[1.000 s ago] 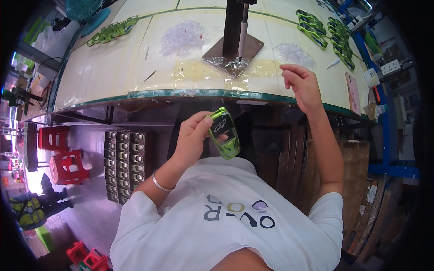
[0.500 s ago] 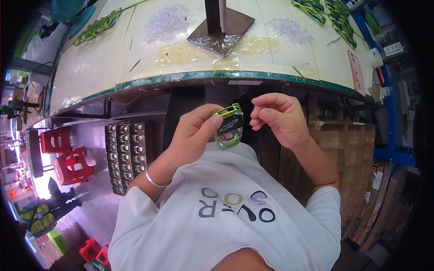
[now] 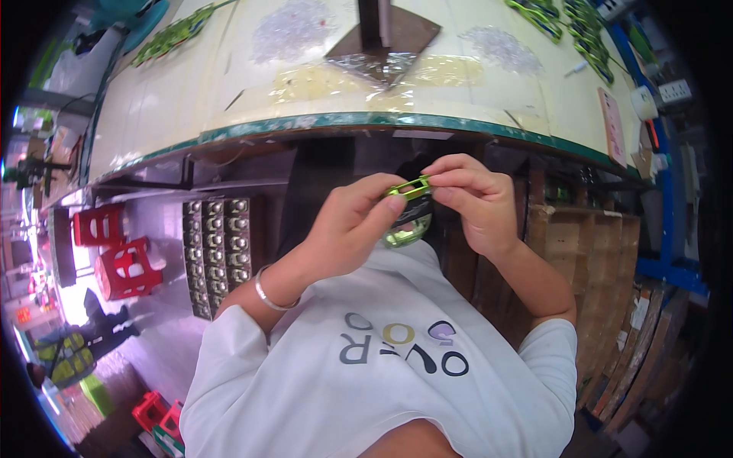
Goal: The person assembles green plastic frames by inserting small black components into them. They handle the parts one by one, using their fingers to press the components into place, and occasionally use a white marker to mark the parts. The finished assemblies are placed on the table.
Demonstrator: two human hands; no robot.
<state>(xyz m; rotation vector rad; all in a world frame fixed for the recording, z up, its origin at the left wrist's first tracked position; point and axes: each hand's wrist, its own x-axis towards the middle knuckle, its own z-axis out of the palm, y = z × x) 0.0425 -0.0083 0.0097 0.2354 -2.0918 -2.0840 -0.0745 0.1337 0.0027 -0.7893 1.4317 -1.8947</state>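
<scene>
- Gripped between thumb and fingers of the left hand (image 3: 347, 221), the green case (image 3: 411, 230) is held clear of the worktable (image 3: 175, 114), just on the person's side of its near edge.
- Thumb and forefinger of the right hand (image 3: 477, 202) come close together at the case's upper corner; whether they pinch it, or some tiny bit there, I cannot tell.
- Probably the case is tilted so its slotted end faces up within reach of the right fingertips, the left hand steadying it.
- Its shell is glossy and hard-looking, rounded below, with a dark panel.
- Midway along the worktable, a flat brown plate (image 3: 418, 38) carries an upright post; crinkled clear film over its near corner perhaps keeps it from sliding.
- Loose heaps of glassy, clear bits lie on the worktable's left half (image 3: 290, 30) and right half (image 3: 500, 47), seemingly kept within reach.
- Openwork green parts (image 3: 174, 37) line the worktable's left end.
- Below the worktable's right side stands a compartmented wooden box (image 3: 584, 244).
</scene>
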